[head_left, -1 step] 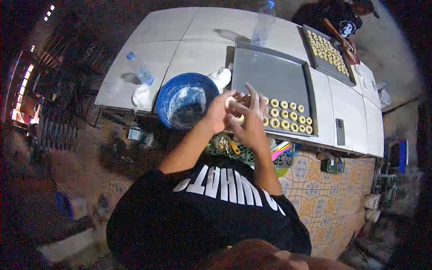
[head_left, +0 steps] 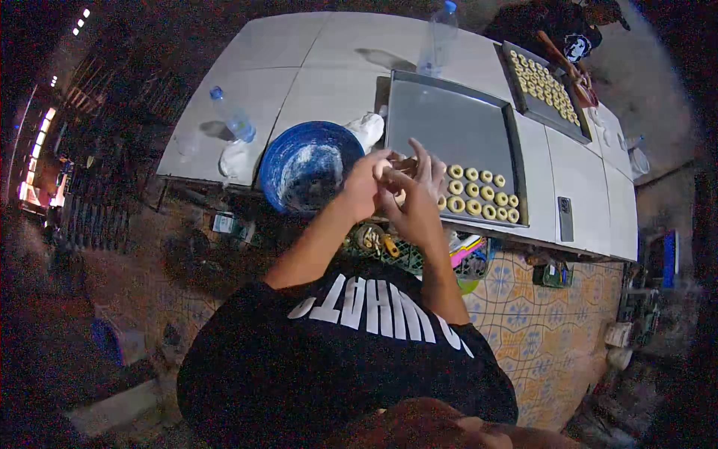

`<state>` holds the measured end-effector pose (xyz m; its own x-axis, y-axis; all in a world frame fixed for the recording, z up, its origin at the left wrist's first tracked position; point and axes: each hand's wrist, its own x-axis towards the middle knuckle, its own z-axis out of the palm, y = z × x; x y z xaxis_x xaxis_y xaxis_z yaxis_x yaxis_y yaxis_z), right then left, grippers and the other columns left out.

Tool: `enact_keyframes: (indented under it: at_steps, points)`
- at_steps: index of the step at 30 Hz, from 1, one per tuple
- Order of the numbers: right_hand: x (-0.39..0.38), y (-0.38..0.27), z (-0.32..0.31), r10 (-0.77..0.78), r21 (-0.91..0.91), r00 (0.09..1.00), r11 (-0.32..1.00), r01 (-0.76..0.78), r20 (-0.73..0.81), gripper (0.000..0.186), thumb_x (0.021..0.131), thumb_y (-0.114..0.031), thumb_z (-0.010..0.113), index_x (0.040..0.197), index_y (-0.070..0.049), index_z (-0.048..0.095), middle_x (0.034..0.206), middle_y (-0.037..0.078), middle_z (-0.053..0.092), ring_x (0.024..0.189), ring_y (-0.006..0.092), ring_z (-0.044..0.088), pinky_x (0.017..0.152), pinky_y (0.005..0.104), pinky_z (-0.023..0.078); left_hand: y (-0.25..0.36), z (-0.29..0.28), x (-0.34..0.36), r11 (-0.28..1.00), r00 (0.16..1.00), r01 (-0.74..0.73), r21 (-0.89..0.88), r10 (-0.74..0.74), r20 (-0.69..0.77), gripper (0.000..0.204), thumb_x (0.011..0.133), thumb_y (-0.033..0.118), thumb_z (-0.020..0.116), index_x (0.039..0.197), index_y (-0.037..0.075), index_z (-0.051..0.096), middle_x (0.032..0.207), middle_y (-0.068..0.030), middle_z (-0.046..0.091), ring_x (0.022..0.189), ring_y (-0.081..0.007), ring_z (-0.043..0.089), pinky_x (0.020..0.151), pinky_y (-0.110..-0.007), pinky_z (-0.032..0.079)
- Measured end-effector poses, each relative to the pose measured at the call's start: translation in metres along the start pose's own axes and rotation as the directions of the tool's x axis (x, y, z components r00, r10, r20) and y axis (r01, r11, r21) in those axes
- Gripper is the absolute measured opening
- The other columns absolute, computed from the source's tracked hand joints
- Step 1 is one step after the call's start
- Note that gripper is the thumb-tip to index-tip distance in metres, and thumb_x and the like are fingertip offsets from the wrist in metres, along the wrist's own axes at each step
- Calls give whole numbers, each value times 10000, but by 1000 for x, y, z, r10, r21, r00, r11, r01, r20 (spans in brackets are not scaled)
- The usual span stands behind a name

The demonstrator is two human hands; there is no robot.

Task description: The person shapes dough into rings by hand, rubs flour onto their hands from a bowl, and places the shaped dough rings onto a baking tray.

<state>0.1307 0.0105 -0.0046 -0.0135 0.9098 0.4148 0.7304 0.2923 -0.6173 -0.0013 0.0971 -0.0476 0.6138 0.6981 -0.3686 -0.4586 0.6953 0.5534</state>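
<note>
Just in front of my body, my two hands meet over the near left corner of a metal baking tray (head_left: 449, 135). Curled fingers of my left hand (head_left: 360, 187) hold a small pale piece of dough (head_left: 382, 169). My right hand (head_left: 416, 196) works on the same piece with thumb and forefinger, while its other fingers stretch away, dusted white. The fingers hide most of the dough. Rings of dough (head_left: 473, 189) lie in rows along the tray's near side, some of them behind my right hand.
Left of my hands stands a blue basin (head_left: 273, 161) with white flour inside. A white cloth or bag (head_left: 366, 131) lies beside it. Plastic bottles (head_left: 233, 116) stand on the table. A phone (head_left: 565, 218) lies at right. Another person works by a second tray (head_left: 550, 93) of rings.
My hands stay in the same place. The fingers shift slightly around the piece of dough, so that less of it shows.
</note>
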Motion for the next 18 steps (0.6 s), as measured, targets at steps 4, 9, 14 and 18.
enact_keyframes:
  at_steps: [4,9,14,18]
  points:
    - [6,-6,1,-10,24,995,1000,7,103,293,800,-315,749,1039,-147,775,1620,196,295,1429,480,274,1142,637,211,9,0,1,997,998,-67,-34,67,10,292,1026,362,506,1091,114,646,1088,-106,716,969,-240,699,898,-423,568]
    - [10,-18,8,-1,-57,999,998,4,49,312,868,-393,722,1048,-145,783,1619,225,291,1437,491,253,1143,626,211,22,-11,1,996,990,-41,-76,51,131,321,1037,342,466,1118,76,626,1102,-128,700,1003,-248,696,900,-402,571]
    - [15,-24,13,-22,-151,1000,988,24,13,300,885,-433,712,1034,-191,810,1627,224,265,1456,499,219,1153,639,199,37,13,-25,993,1000,10,-117,-11,-14,402,1044,374,435,1227,58,603,1183,-141,693,1073,-282,679,978,-425,537]
    - [23,-23,-1,-118,-294,986,944,148,117,327,827,-559,725,979,-280,800,1643,142,272,1454,476,239,1146,637,230,41,-11,-17,952,927,222,-213,-138,349,459,1060,418,406,1261,62,616,1179,-137,694,1035,-291,694,918,-445,568]
